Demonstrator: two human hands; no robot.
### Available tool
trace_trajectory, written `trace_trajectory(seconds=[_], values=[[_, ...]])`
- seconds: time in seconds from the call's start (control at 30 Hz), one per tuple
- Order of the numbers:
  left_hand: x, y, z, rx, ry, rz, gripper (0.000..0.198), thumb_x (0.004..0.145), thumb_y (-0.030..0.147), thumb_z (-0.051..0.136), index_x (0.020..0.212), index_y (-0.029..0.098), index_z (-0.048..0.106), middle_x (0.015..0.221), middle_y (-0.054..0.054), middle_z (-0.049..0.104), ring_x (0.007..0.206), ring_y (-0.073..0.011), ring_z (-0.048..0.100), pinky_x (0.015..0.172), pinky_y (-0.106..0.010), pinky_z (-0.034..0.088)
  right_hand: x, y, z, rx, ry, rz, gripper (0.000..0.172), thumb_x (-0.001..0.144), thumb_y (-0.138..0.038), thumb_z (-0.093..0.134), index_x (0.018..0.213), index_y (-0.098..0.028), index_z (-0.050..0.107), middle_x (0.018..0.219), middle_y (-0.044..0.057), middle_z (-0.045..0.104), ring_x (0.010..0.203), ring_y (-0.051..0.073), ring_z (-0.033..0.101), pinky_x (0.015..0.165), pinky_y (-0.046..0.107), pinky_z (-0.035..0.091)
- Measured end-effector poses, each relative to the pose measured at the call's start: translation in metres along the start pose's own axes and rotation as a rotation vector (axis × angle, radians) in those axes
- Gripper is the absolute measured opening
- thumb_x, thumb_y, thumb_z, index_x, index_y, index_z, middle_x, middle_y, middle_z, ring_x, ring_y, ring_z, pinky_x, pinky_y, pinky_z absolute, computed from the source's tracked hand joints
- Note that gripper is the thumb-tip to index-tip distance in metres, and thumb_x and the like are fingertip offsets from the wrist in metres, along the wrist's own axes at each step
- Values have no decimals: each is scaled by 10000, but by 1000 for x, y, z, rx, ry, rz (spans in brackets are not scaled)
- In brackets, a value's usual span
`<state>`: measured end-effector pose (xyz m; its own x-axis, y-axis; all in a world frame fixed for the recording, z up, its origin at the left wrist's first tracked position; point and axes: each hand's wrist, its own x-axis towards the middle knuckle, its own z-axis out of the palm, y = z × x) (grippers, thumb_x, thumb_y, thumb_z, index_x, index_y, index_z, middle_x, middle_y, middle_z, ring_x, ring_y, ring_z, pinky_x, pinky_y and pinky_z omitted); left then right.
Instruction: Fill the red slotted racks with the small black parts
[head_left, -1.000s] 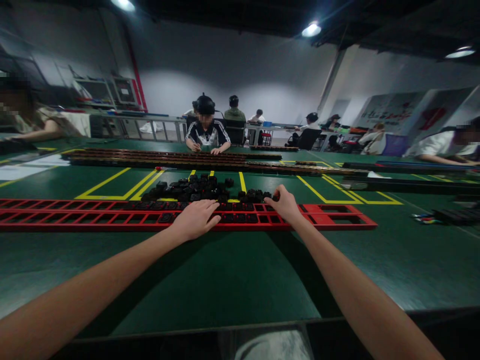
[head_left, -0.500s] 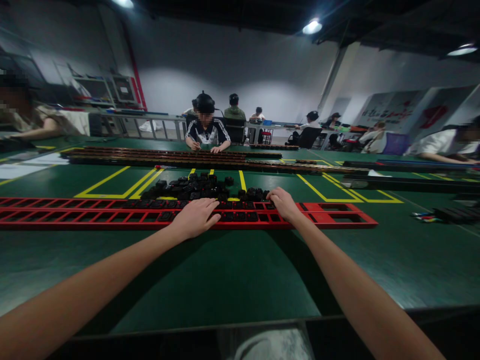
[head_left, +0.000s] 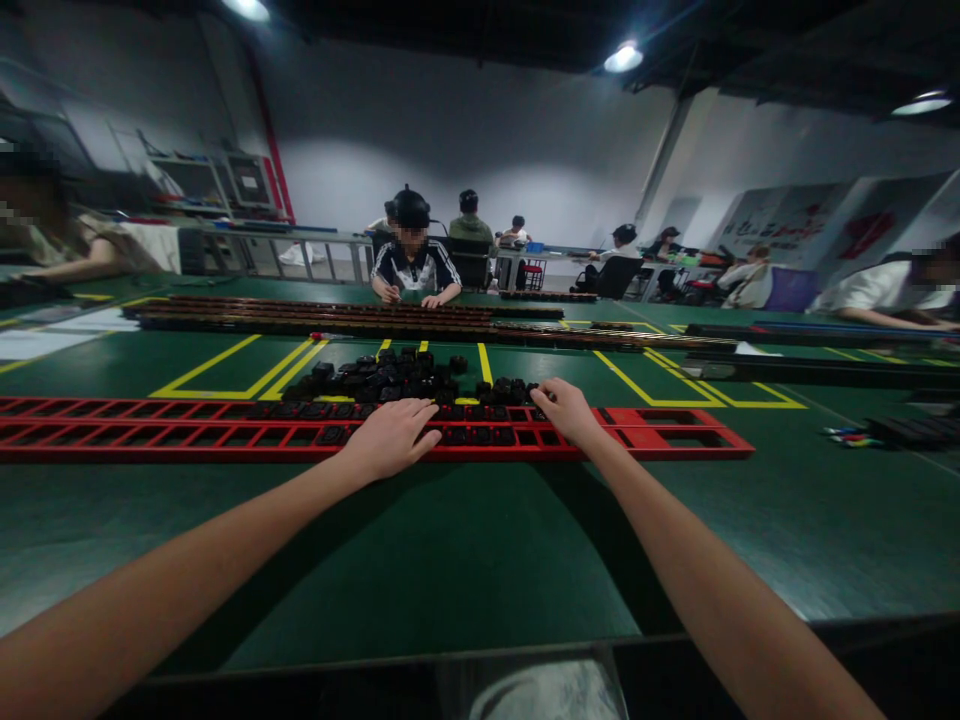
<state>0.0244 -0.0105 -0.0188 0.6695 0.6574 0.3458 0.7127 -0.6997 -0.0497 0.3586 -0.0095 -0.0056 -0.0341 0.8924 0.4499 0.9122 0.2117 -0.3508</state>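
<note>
A long red frame [head_left: 217, 453] with two rows of rectangular slots lies across the green table. Square black parts [head_left: 484, 435] sit in several slots near its middle. My left hand [head_left: 394, 435] rests flat on the frame over some of them, fingers stretched toward the right and thumb apart. At the frame's far edge, my right hand [head_left: 561, 405] has its thumb and fingertips bent together at a small black part [head_left: 531, 391]. Just beyond the frame is a heap of loose black parts [head_left: 390, 372], to the left of my right hand.
Long dark strips [head_left: 322, 314] lie across the table beyond the heap, with more black bars [head_left: 817, 368] at right. Yellow tape lines [head_left: 206, 392] mark the table. A bundle of coloured wires [head_left: 851, 437] lies far right. Across the table sits a person [head_left: 415, 265] in a black cap.
My right hand's fingertips have shifted very slightly at the frame's far edge. My left hand stays in the same place on the frame.
</note>
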Motion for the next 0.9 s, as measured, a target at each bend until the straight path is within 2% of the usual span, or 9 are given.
trace_trajectory(seconds=[0.27,0.5,0.9], values=[[1,-1,0,-1,-10,-1,554,1016,470,372,1387,108,567,1424,-150,577,1314,-291,538,1111,-436,416,1,4,1,11,3,-13,251,919,-258,484,734,-177,633,800,55,628,755,172,549,702,270,377],[1,-1,1,-5,-23,-5,564,1015,472,361,1395,105,558,1432,-156,570,1319,-292,532,1109,-442,419,-1,0,-2,40,2,-27,280,897,-322,556,714,-170,704,753,56,668,697,169,567,672,275,387],[1,-2,1,-21,-17,-6,555,1012,484,365,1383,123,566,1433,-148,570,1318,-286,534,1111,-434,411,-4,-4,-4,-16,-53,-56,268,925,-346,596,844,-173,783,854,79,713,755,183,619,695,275,421]])
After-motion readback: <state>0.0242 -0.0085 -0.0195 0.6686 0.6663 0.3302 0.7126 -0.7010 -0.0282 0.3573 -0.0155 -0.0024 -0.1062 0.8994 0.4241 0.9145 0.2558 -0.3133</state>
